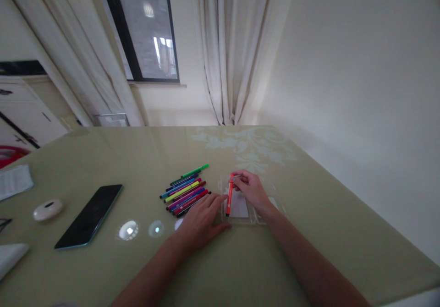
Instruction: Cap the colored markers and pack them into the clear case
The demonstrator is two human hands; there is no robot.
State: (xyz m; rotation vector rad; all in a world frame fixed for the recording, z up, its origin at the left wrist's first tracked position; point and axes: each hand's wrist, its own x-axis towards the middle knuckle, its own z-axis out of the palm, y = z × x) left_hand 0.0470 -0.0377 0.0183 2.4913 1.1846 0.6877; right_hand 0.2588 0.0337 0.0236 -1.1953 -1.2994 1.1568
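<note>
Between the fingertips of my right hand [252, 189] is an orange felt-tip pen [229, 201], pinched near its upper end. The pen lies lengthwise over the left part of an open clear plastic case [242, 221], which has a white card [239, 205] inside. My left hand [205, 217] rests at the case's left side with fingers stretched out, the index fingertip close to the pen's lower half. Just left of that hand lies a loose row of several coloured felt-tip pens [185, 190], a green pen [195, 171] farthest away. My right forearm partly covers the case's right half.
A black phone [89, 216] lies on the table [144, 275] to the left, beside a white rounded case [48, 210] and some paper [15, 181]. A white object [12, 257] sits at the left edge. The wall [360, 114] runs along the table's right side.
</note>
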